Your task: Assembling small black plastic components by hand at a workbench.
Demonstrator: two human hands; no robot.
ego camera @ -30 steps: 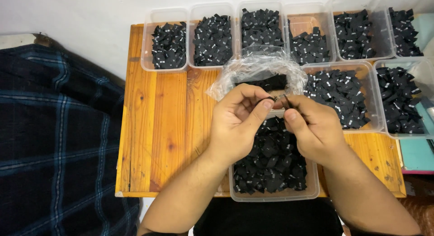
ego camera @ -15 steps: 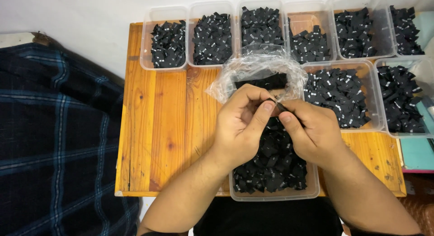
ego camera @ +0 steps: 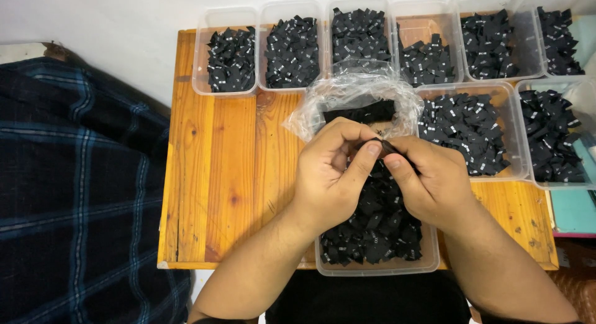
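Working over a wooden table point(ego camera: 230, 175) with a dark plaid cloth point(ego camera: 74, 187) to its left. Clear plastic tubs point(ego camera: 226, 20) of small black fabric labels line the far edge, two more sit at right point(ego camera: 515, 131). The near tub point(ego camera: 372, 265) is heaped with loose black labels point(ego camera: 372, 231), right under the hands. A crumpled clear bag point(ego camera: 323, 107) with a black bundle inside lies just behind them.

Left hand point(ego camera: 329, 175) and right hand point(ego camera: 434, 181) meet fingertip to fingertip, both pinched shut on one small black label point(ego camera: 383, 147), held above the near tub.

Risks, as I judge them:
- Pinch is shallow; a slip drops the label into the heap, where it's indistinguishable.
- Near tub overhangs the table's front edge; a forearm bump could tip it.
- Tubs all look alike, so misplacing is easy.
- Bag sits close; a knuckle could snag it.
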